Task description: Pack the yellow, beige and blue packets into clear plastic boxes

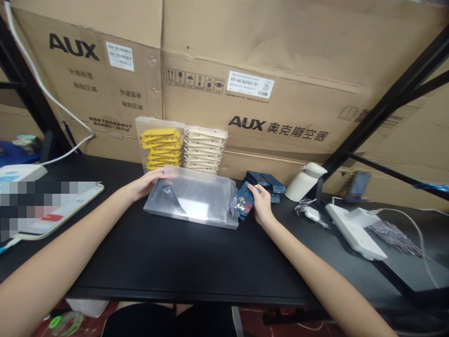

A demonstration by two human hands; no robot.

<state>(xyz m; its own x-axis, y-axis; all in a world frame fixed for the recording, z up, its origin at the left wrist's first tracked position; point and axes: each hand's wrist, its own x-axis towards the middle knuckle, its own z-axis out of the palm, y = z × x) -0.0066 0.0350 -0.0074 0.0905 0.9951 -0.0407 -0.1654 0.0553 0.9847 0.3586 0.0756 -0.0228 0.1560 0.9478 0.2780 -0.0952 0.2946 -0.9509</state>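
Note:
My left hand (149, 183) is closed on the upper left edge of a clear plastic box (196, 194), which lies on the black table (168, 262). A dark blue packet (244, 200) with gold characters is pinched in my right hand (260, 201), at the open right end of the box. One dark blue shape shows through the box's left part. More dark blue packets (273, 183) lie just behind my right hand. Two upright clear boxes stand behind, one with yellow packets (163, 145), one with cream packets (204, 149).
At the right are a white bottle (305, 182), earphones in a case (311, 214), a white power strip (358, 234) and a bundle of thin metallic pieces (396, 236). A tablet (56, 210) lies at the left. Cardboard (280, 51) walls the back.

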